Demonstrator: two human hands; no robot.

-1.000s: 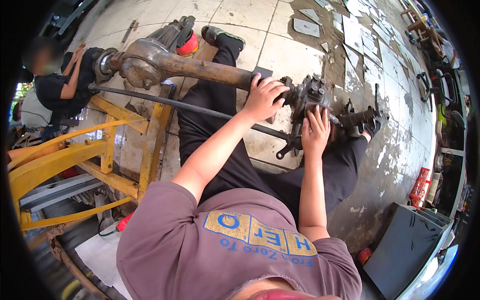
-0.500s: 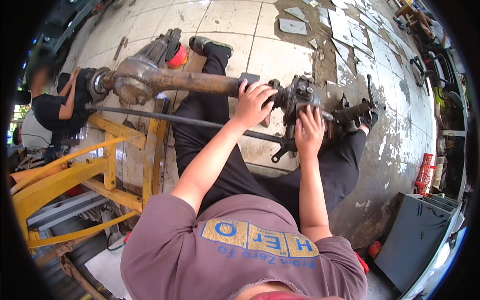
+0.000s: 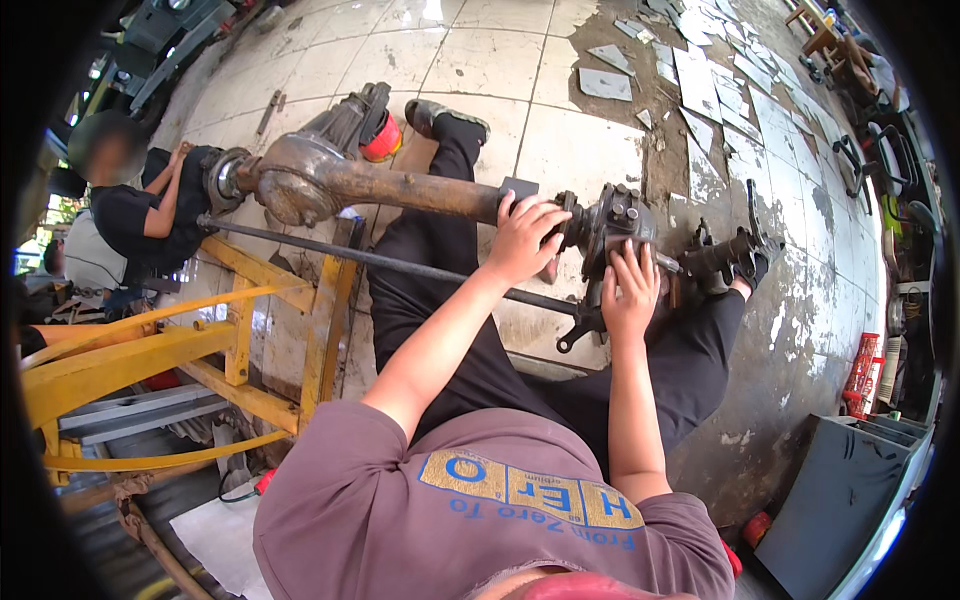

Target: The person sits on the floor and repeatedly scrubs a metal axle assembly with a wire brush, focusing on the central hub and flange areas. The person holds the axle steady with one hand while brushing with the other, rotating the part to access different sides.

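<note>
A rusty vehicle axle point(image 3: 410, 191), with a round differential housing point(image 3: 292, 183), lies across in front of me over my legs. My left hand point(image 3: 526, 240) rests over the axle tube's right end, fingers apart and curving over it. Beside it, my right hand point(image 3: 630, 295) lies with fingers stretched out on the dark, greasy steering knuckle point(image 3: 622, 212), which has bolt heads on top. Running below the axle is a long tie rod point(image 3: 400, 262), its right end at a small arm with an eye. The knuckle's underside is hidden.
A yellow metal frame point(image 3: 140, 372) stands at the left. Another person point(image 3: 140, 200) sits by the axle's left end. A red container point(image 3: 382, 138) is behind the axle. Broken tiles point(image 3: 605, 84) lie at the back right, and a grey cabinet point(image 3: 838, 495) stands right.
The whole view has shifted slightly, so everything appears a little lower and further right. Both hands keep their places on the axle and knuckle.
</note>
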